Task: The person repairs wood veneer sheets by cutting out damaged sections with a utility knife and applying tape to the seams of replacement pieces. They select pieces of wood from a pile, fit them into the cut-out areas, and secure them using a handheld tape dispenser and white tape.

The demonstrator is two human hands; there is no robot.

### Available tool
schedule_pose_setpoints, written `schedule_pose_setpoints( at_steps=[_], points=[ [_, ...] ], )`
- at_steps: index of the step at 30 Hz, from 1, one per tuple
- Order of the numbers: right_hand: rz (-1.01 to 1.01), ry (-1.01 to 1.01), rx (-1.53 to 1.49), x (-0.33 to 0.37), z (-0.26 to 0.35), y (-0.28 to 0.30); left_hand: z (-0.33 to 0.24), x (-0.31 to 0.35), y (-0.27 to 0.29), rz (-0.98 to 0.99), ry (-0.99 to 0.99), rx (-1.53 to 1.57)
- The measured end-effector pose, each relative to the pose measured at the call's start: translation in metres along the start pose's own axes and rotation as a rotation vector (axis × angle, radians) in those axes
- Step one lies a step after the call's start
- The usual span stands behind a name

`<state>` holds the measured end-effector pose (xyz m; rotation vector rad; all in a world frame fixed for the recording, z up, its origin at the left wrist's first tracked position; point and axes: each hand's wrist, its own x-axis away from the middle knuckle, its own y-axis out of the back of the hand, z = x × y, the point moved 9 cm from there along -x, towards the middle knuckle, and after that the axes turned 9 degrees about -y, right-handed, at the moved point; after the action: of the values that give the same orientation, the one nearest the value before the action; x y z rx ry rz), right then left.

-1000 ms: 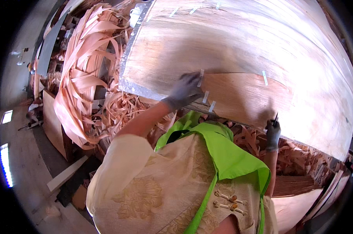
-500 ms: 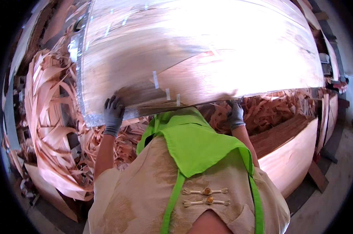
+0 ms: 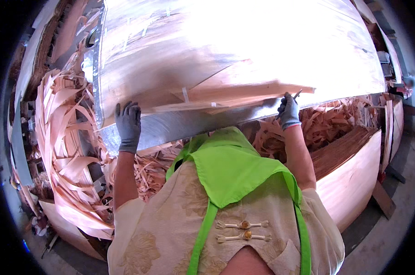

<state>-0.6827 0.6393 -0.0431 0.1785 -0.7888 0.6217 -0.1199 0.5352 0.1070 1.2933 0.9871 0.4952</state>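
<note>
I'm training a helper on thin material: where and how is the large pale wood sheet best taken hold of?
Probably pinch the large pale wood sheet by its near edge, from the wearer's side, two-handed: it looks thin and broad, and the metal strip bare before that edge leaves finger room. The right hand holds a slim dark tool; keep its tip clear.

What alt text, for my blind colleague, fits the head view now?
Gloved left hand at the near edge of a broad wood sheet with tape strips; gloved right hand holding a slim dark tool. Curled wood ribbons heap at left.
</note>
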Motion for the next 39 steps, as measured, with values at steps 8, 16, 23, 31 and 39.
schedule_pose_setpoints(
  at_steps=[8, 16, 23, 31, 39],
  points=[
    [0.345, 0.229, 0.282, 0.014, 0.076, -0.11, 0.055, -0.083, -0.059, 0.106, 0.015, -0.18],
    [0.191, 0.844, 1.312, 0.074, 0.048, -0.184, 0.076, -0.11, -0.1, 0.205, 0.059, -0.209],
    [0.119, 0.986, 1.308, 0.052, 0.037, -0.192, -0.026, -0.126, -0.108, 0.024, 0.119, 0.038],
    [0.158, 1.117, 1.348, 0.066, 0.044, -0.199, -0.111, -0.158, -0.159, 0.101, -0.035, 0.194],
    [0.185, 1.222, 1.331, 0.074, 0.054, -0.19, -0.111, -0.161, -0.171, 0.196, -0.017, 0.143]
  ],
)
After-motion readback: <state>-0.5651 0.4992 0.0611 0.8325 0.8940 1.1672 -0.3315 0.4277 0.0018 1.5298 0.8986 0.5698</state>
